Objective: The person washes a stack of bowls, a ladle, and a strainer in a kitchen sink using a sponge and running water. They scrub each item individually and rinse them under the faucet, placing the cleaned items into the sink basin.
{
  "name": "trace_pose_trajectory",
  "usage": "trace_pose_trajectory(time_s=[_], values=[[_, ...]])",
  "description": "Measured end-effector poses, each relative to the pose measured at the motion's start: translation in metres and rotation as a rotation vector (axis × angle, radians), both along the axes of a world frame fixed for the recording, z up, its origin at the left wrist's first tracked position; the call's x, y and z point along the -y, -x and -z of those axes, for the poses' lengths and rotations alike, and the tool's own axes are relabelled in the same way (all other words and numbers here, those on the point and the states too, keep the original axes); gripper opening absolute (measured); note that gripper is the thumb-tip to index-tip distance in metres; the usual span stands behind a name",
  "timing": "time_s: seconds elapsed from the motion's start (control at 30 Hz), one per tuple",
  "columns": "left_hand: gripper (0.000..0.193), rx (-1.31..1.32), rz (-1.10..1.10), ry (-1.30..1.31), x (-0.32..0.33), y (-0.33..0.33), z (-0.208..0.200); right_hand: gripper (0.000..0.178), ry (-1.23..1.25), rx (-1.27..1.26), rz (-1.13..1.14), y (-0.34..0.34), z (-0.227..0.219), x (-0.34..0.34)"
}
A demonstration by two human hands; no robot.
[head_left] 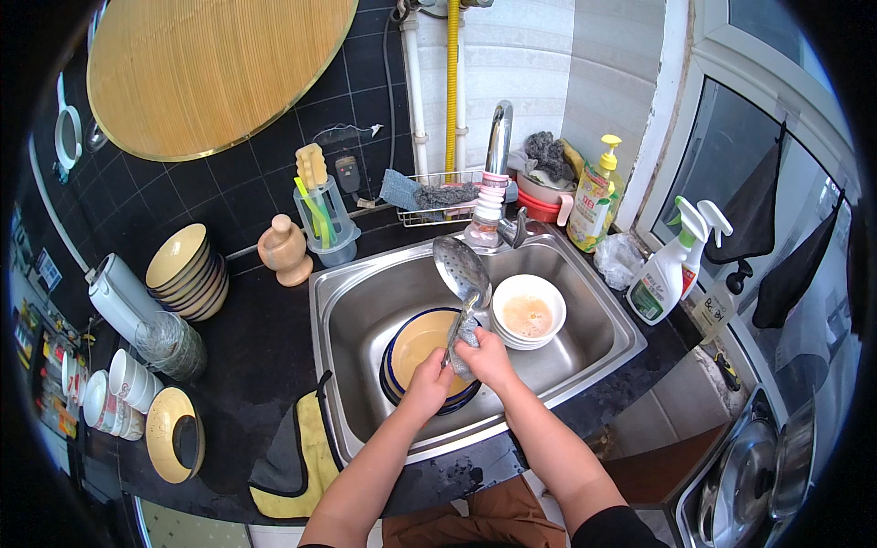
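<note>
Over the steel sink (333, 402), my left hand (427, 379) is closed round the handle of a metal skimmer (461, 267). Its perforated bowl tilts up toward the faucet. My right hand (491, 358) presses a grey scrubbing cloth (462, 362) around the same handle, just above my left hand. Under my hands, yellow bowls with dark blue rims (425, 336) sit stacked in the sink. To their right stands a stack of white bowls (528, 312), the top one holding cloudy, foamy liquid. My fingers and the cloth hide part of the handle.
A faucet (499, 155) rises behind the sink beside a wire rack (429, 217). Right stand a pump bottle (598, 196) and spray bottles (671, 265). Left are a yellow-grey cloth (297, 461), stacked bowls (187, 274), a tilted bowl (164, 429), cups (132, 379) and a wooden mortar (285, 251).
</note>
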State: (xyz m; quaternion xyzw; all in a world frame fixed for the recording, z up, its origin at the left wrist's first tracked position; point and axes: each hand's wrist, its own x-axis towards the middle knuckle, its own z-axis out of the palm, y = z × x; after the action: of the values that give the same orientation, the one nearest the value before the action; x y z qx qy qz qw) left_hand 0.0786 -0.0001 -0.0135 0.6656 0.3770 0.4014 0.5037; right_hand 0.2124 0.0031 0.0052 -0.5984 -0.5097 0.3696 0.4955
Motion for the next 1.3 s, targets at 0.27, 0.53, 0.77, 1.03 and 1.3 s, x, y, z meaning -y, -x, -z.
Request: trace_pose_trajectory(time_s=[0.27,0.53,0.77,1.03,1.3], values=[[0.004,0.197,0.072,0.528,0.004,0.003,-0.032,0.024,0.125,-0.475,-0.049,-0.010,0.002,-0.004],[0.004,0.158,0.053,0.471,0.005,0.002,-0.033,0.020,0.071,-0.399,-0.116,-0.005,-0.009,0.002],[0.003,0.210,0.059,0.494,0.006,0.005,-0.035,0.020,0.080,-0.456,-0.122,-0.005,-0.005,-0.002],[0.004,0.128,0.078,0.465,0.010,0.000,-0.039,0.020,0.080,-0.377,-0.030,-0.004,-0.004,-0.001],[0.013,0.009,-0.009,0.133,0.004,0.000,-0.010,0.020,0.070,-0.221,0.011,-0.002,-0.004,0.001]])
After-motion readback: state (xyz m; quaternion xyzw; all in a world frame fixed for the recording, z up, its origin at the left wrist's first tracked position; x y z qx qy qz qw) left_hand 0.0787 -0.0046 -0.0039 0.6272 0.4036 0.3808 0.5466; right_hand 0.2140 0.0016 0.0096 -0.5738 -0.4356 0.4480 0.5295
